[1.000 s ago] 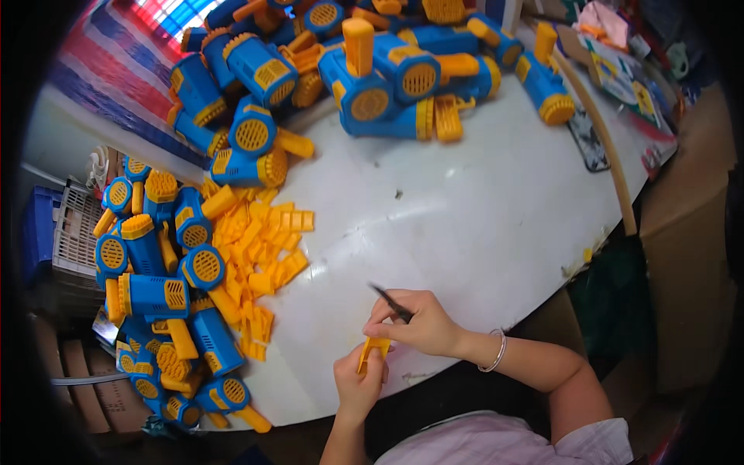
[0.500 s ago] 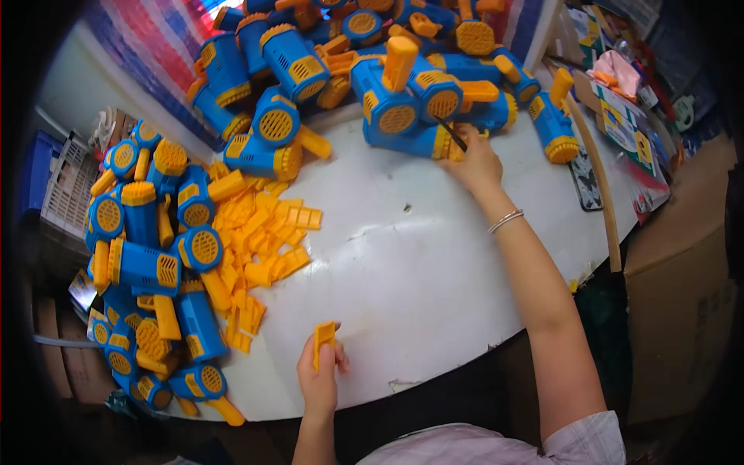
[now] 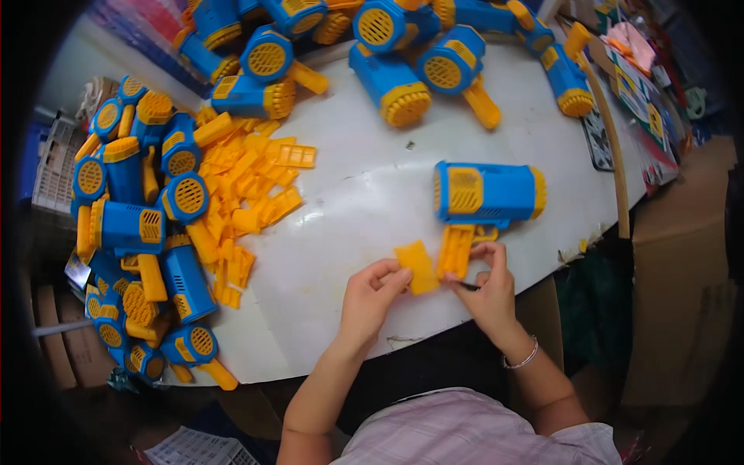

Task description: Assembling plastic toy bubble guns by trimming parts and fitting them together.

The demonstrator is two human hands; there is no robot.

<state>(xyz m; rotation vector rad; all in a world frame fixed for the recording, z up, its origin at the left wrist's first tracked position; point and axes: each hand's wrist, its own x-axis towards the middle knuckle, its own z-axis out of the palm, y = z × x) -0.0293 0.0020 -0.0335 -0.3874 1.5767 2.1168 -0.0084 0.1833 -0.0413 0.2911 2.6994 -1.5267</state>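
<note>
A blue and yellow toy bubble gun [image 3: 488, 194] lies on its side near the table's front right, its handle [image 3: 456, 252] toward me and its barrel to the right. My right hand [image 3: 493, 288] grips the lower end of that handle, whose ridged hollow inside faces up. A thin dark tool [image 3: 468, 286] also sits in this hand, mostly hidden by the fingers. My left hand [image 3: 377, 298] pinches a flat yellow plastic cover [image 3: 418, 268] between thumb and fingers, just left of the handle and apart from it.
Loose yellow covers [image 3: 256, 182] form a pile left of centre. Several more bubble guns are heaped along the left [image 3: 128, 225] and across the back [image 3: 387, 81]. A wooden strip [image 3: 612, 155] edges the table at right, beside a phone [image 3: 597, 139] and a cardboard box [image 3: 682, 271].
My right hand has brought a bubble gun from the back heap to the front. My left hand has moved right with the yellow cover, up to the handle. The view has shifted.
</note>
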